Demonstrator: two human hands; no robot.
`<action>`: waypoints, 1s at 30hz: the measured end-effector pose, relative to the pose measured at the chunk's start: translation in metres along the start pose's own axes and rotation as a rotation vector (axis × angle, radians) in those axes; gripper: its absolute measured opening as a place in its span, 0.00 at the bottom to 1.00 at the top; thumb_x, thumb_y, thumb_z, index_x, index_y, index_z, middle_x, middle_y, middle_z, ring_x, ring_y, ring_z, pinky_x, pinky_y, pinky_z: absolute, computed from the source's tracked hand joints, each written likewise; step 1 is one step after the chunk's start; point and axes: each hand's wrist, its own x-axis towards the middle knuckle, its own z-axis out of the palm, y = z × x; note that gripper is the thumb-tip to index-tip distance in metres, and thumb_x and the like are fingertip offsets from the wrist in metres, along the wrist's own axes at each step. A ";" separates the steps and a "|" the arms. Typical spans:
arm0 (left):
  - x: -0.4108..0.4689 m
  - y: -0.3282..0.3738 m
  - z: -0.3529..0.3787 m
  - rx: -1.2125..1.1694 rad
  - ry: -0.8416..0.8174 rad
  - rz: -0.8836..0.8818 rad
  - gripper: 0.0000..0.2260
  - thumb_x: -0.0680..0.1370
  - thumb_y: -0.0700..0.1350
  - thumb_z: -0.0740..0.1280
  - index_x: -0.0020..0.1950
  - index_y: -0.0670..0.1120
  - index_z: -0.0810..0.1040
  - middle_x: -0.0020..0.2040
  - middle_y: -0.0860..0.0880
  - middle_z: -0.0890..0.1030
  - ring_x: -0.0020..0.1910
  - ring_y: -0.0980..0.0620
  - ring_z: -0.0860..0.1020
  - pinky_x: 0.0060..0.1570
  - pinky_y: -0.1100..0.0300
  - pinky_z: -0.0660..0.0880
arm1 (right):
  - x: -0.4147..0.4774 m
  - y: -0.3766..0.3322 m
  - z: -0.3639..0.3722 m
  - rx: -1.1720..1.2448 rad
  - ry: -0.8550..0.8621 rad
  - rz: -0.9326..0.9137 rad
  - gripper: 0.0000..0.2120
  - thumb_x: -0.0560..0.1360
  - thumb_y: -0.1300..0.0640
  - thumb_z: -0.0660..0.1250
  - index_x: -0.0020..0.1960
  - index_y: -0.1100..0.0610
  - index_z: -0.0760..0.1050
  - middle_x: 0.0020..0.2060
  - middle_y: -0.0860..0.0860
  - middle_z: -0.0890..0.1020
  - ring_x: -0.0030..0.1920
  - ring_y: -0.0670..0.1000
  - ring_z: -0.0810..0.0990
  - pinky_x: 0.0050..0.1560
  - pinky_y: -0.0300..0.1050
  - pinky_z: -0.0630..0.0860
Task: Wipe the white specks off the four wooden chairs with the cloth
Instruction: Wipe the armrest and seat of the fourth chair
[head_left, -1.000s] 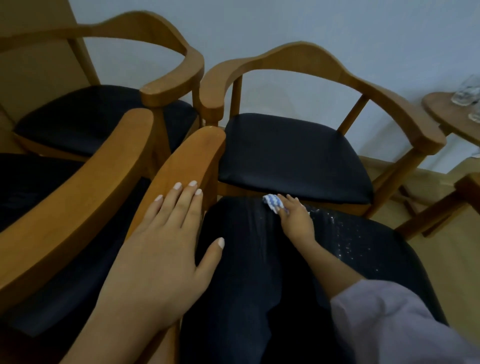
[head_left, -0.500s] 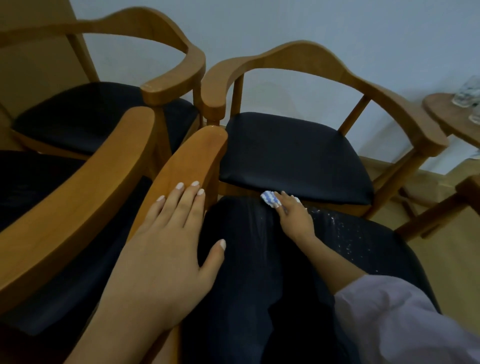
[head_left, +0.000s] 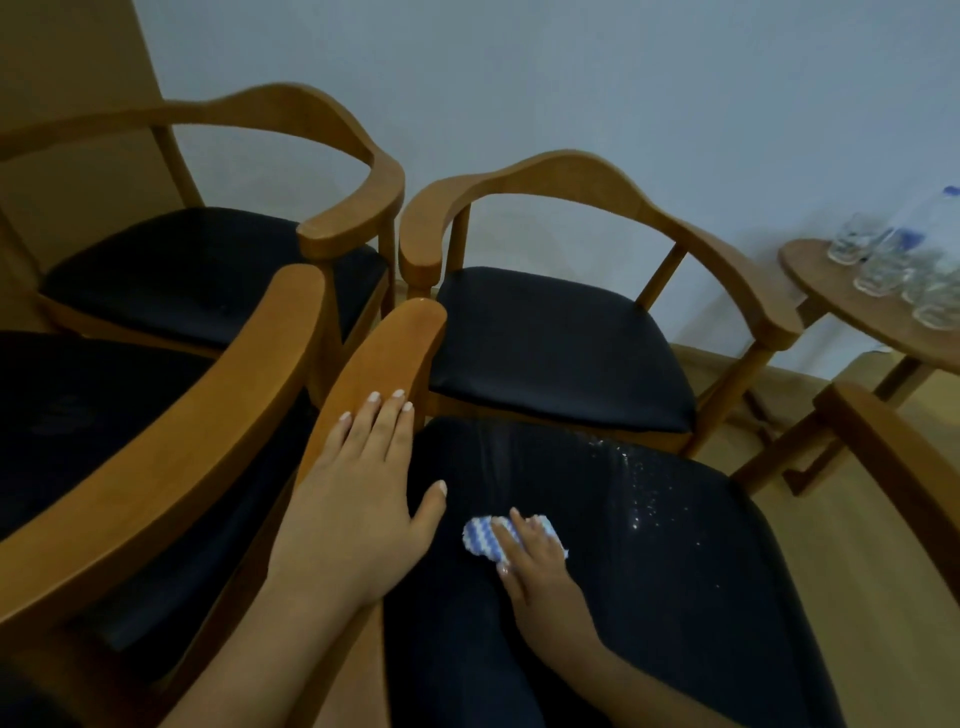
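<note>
Starting with the biggest things, how do the chairs look?

Four wooden armchairs with curved honey-brown arms and black padded seats are pushed close together. They are the far left chair (head_left: 197, 270), the far right chair (head_left: 556, 343), the near left chair (head_left: 156, 441) and the near right chair (head_left: 675, 597). A round wooden desk (head_left: 831, 312) at the far right carries clear glasses (head_left: 878, 275).

And the hands?

The left-hand grip (head_left: 358, 499) lies flat with straight fingers on the near right chair's left armrest (head_left: 395, 353), holding nothing. The right-hand grip (head_left: 540, 566) is clamped on the cloth (head_left: 485, 538), with its fingers bent over the top and its thumb at the near edge. It presses the cloth onto that chair's seat, left of the middle.

What is the cloth like?

It is small and wadded, white with blue wavy stripes. White specks (head_left: 636, 493) are scattered over the seat to its right, thickest toward the far edge. A faint streak (head_left: 493, 457) runs from the far edge down to the cloth.

What differs from half a second ago?

Then the cloth and the right-hand grip sat at the seat's far edge, and now they are nearer, partway down the seat. The left-hand grip has kept its place on the armrest. The pale sleeve has left the view, and more of the desk shows.
</note>
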 end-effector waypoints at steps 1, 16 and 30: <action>0.000 0.000 0.000 -0.004 0.004 0.003 0.39 0.71 0.64 0.36 0.77 0.45 0.46 0.78 0.50 0.46 0.76 0.54 0.41 0.71 0.59 0.37 | -0.002 0.001 0.001 0.011 -0.020 0.004 0.22 0.83 0.49 0.49 0.74 0.39 0.45 0.74 0.38 0.43 0.75 0.45 0.38 0.68 0.27 0.45; 0.000 -0.004 0.011 0.084 0.000 -0.003 0.33 0.77 0.62 0.48 0.74 0.42 0.63 0.75 0.46 0.62 0.74 0.50 0.58 0.72 0.56 0.52 | 0.077 0.005 -0.001 -0.036 -0.016 0.094 0.26 0.82 0.60 0.55 0.77 0.45 0.53 0.78 0.50 0.53 0.78 0.52 0.45 0.76 0.51 0.51; 0.007 -0.011 0.018 0.141 0.009 0.020 0.30 0.76 0.60 0.53 0.66 0.39 0.73 0.67 0.44 0.73 0.67 0.45 0.70 0.62 0.53 0.58 | 0.213 0.021 -0.003 -0.086 -0.052 0.203 0.21 0.83 0.57 0.54 0.76 0.50 0.61 0.76 0.54 0.60 0.77 0.58 0.53 0.74 0.53 0.50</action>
